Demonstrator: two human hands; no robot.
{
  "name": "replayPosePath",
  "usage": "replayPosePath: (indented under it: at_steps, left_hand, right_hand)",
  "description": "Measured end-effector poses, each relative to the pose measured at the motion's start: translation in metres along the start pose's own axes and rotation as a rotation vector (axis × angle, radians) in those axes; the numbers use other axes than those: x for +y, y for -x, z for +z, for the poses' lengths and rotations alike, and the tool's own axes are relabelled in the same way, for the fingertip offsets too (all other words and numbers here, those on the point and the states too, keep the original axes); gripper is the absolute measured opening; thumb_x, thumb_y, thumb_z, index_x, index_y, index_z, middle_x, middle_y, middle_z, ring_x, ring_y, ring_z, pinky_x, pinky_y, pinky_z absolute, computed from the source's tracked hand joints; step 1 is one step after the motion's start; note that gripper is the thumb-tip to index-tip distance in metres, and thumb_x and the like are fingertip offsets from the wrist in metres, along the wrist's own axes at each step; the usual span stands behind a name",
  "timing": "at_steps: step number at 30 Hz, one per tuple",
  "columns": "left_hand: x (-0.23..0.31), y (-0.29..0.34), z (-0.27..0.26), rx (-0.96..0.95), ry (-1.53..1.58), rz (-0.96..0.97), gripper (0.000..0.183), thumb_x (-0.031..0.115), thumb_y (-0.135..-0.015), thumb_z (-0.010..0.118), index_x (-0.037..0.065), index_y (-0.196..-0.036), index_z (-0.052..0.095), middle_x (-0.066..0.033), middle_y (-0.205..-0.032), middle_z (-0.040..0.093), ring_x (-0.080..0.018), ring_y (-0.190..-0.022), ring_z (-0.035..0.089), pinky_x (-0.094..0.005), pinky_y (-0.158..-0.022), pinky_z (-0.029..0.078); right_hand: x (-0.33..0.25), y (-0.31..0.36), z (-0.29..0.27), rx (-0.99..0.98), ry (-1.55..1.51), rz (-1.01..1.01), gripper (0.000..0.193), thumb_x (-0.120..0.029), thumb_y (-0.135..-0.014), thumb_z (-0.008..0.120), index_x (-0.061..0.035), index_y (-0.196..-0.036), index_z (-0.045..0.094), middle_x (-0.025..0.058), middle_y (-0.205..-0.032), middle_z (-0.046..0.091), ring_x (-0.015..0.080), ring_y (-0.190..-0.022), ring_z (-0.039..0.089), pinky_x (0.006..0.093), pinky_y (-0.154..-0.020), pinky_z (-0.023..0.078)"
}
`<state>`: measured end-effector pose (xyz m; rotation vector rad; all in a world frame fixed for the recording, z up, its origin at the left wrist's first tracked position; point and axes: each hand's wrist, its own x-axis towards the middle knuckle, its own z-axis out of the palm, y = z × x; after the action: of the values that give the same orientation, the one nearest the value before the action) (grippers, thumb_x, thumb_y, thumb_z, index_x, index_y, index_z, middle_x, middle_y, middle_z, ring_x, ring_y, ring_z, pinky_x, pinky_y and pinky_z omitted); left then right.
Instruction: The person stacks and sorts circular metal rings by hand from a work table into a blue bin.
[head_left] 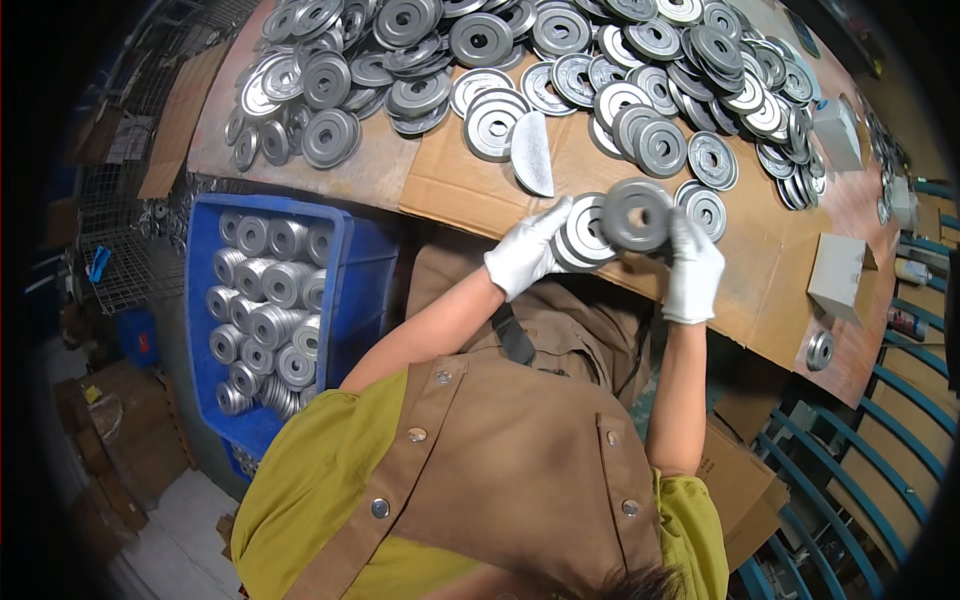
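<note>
My left hand (530, 250), in a white glove, is closed on a few metal discs (583, 238) with center holes, stacked face to face. In my right hand (694, 265), gloved too, a single darker grey metal disc (636, 215) is pinched by its right edge. That disc is slightly blurred and overlaps the right side of the stack in view; whether they touch I cannot tell. Both hands are over the near edge of the cardboard-covered table (450, 190). A grey half-round pad (532, 155) stands just beyond the left hand, leaning on other discs.
A large heap of loose metal discs (480, 40) covers the table's far part. At my left, a blue crate (340, 270) holds rows of stacked discs. White boxes (840, 275) and one small wheel (819, 350) are at the right, near blue curved bars (915, 400).
</note>
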<state>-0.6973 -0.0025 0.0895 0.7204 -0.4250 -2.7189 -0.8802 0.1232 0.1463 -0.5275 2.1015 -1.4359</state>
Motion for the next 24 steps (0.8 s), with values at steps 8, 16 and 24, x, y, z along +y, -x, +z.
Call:
replayPosePath:
  at_steps: [8, 16, 24]
  left_hand:
    - [-0.005, 0.001, -0.001, 0.085, -0.131, 0.011, 0.048, 0.029, -0.106, 0.059, 0.001, -0.144, 0.049, -0.0108, -0.13, 0.066, -0.0214, -0.112, 0.07, -0.0384, -0.09, 0.062]
    - [-0.003, 0.001, -0.002, 0.042, -0.115, 0.013, 0.048, 0.03, -0.107, 0.056, 0.002, -0.144, 0.049, -0.01, -0.133, 0.065, -0.0205, -0.114, 0.07, -0.0383, -0.092, 0.06]
    - [-0.001, 0.005, 0.0, 0.052, -0.138, 0.0, 0.047, 0.031, -0.107, 0.054, 0.0, -0.143, 0.049, -0.011, -0.131, 0.066, -0.0201, -0.113, 0.07, -0.0368, -0.09, 0.061]
  right_hand:
    - [0.006, -0.022, -0.028, 0.153, 1.014, -0.602, 0.055, -0.032, -0.086, 0.077, -0.002, -0.13, 0.063, 0.0142, -0.132, 0.066, 0.0351, -0.118, 0.063, 0.0452, -0.102, 0.048]
    - [0.03, -0.027, -0.039, 0.144, 1.161, -0.642, 0.043, -0.028, -0.084, 0.078, -0.0029, -0.118, 0.067, 0.0163, -0.131, 0.064, 0.0336, -0.119, 0.061, 0.0446, -0.102, 0.047]
    - [0.022, -0.029, -0.045, 0.392, 0.811, -0.363, 0.035, -0.034, -0.093, 0.073, -0.0058, -0.114, 0.073, 0.015, -0.127, 0.069, 0.034, -0.113, 0.068, 0.0421, -0.095, 0.054]
